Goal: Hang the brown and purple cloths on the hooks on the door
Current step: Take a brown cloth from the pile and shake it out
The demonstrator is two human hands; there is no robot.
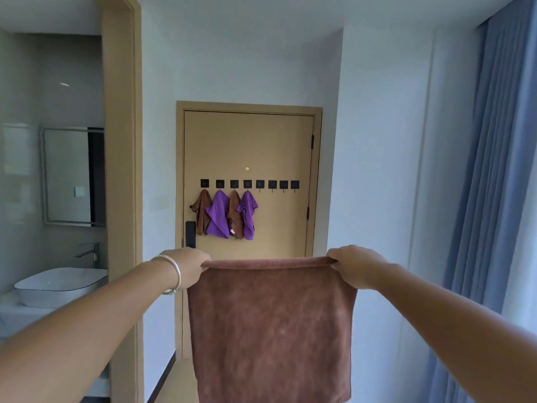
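Through the doorway at far left, a white basin is sitting on a counter below a mirror. The left hand, wearing a silver bangle at the wrist, is pinching the top left corner of a brown cloth, fingers curled over the hem. The cloth is hanging flat and stretched between both hands, well short of the door. On the door, a row of eight black hooks is running across at mid height. The four hooks nearest the door's left edge are carrying cloths: a hung brown cloth, a purple cloth, a second hung brown cloth and a second purple cloth. The four hooks toward the right edge appear bare, though they are small at this range. The right hand is gripping the cloth's top right corner, fingers closed on it. A blue curtain is hanging at far right.
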